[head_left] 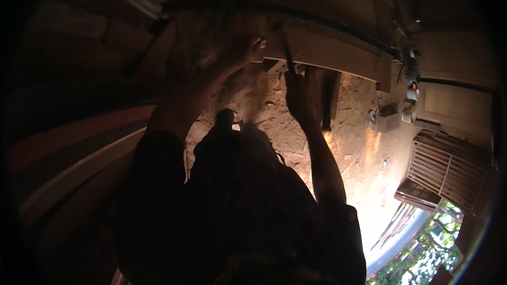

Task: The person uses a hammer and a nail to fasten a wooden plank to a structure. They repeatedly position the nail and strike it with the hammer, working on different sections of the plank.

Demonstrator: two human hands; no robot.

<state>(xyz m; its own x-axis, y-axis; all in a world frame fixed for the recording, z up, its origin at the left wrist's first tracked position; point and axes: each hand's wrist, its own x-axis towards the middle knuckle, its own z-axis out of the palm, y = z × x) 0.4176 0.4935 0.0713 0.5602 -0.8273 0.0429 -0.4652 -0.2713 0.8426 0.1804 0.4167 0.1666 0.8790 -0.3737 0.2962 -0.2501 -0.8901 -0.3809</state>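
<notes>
My right hand [300, 95] is closed round the lower end of a hammer-like tool with a slim dark handle [289, 55]. The tool points up and away, and its far end fades into shadow over the wooden bench [325, 55]. To the left of it my left hand [251, 47] rests at the bench's near edge with its fingers curled together. Deep shade hides what they hold, if anything. A long dark bar [317, 22] runs across the bench just beyond both hands.
Sandy ground littered with scraps [274, 100] lies beneath the bench. A dark upright post [328, 100] stands right of my right forearm. Long boards [84, 153] lie on the left. Farther right are several tins [412, 92], a slatted wooden frame [446, 163] and a bright opening with foliage [422, 248].
</notes>
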